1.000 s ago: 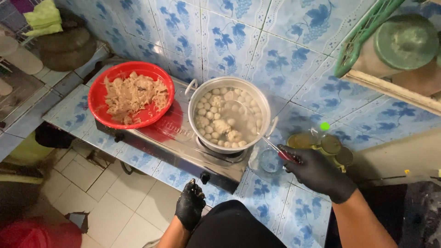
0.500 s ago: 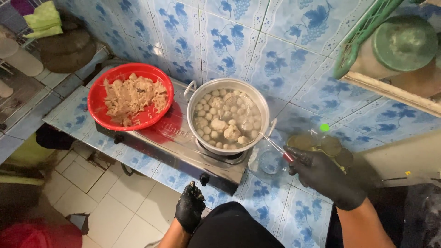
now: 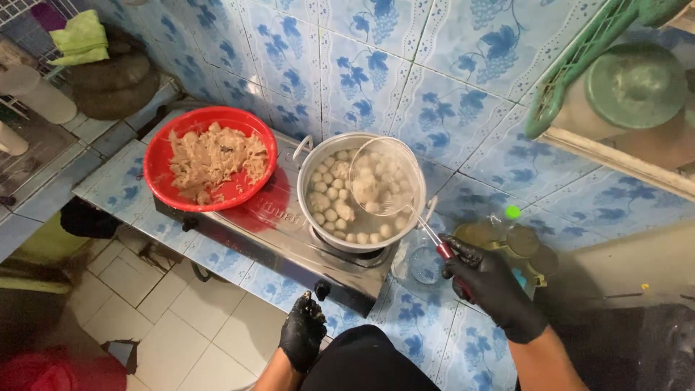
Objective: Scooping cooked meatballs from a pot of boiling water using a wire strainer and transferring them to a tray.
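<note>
Just beyond and left of the right hand (image 3: 492,289), the strainer (image 3: 384,177) hangs over the pot (image 3: 358,192) on the stove (image 3: 289,235). The bowl (image 3: 210,159) sits farther left (also on the stove). The left hand (image 3: 302,337) hangs before the stove.

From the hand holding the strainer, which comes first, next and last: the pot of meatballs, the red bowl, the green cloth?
Measured from the right hand, head view:
1. Pot of meatballs, on the stove, up and to the left of the hand.
2. Red bowl, on the stove's far left side, past the pot.
3. Green cloth, in the top left corner, farthest away.
</note>
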